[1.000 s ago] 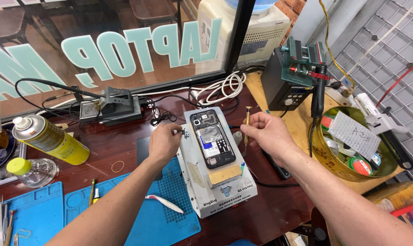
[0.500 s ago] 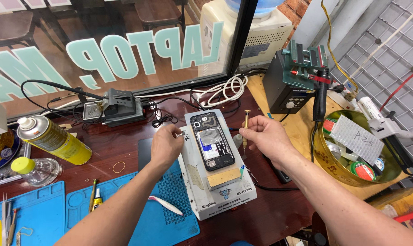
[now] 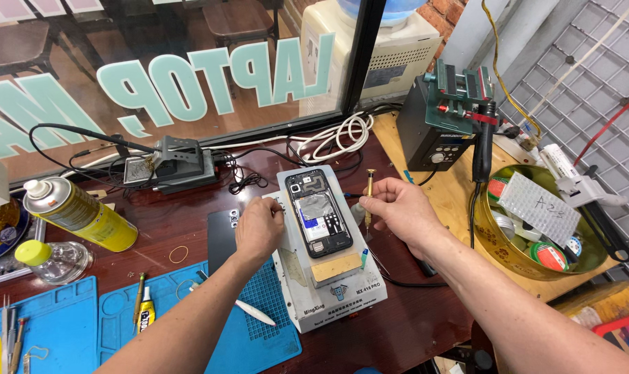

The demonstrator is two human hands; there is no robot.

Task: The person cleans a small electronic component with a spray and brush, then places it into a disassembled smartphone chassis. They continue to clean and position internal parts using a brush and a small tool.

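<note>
- A dark red wooden table (image 3: 155, 235) fills the view, in front of a shop window (image 3: 155, 76).
- A blue work mat (image 3: 210, 332) lies at the table's near left edge.
- A white, box-shaped heating plate (image 3: 335, 298) stands at the centre, partly on the mat.
- A gold bowl (image 3: 494, 242) full of tape rolls and small parts sits to the right.
- A yellow spray can (image 3: 85, 211) lies on its side at the left.
- An opened phone (image 3: 319, 211), its insides showing, lies flat on top of the heating plate.
- The left hand (image 3: 259, 228) rests at the plate's left edge, beside the phone, fingers curled together; whether it grips anything cannot be told.
- The right hand (image 3: 404, 211) is just right of the phone, thumb and fingertips pinched on a small screwdriver (image 3: 370, 194) with a brass-coloured handle, held upright.
</note>
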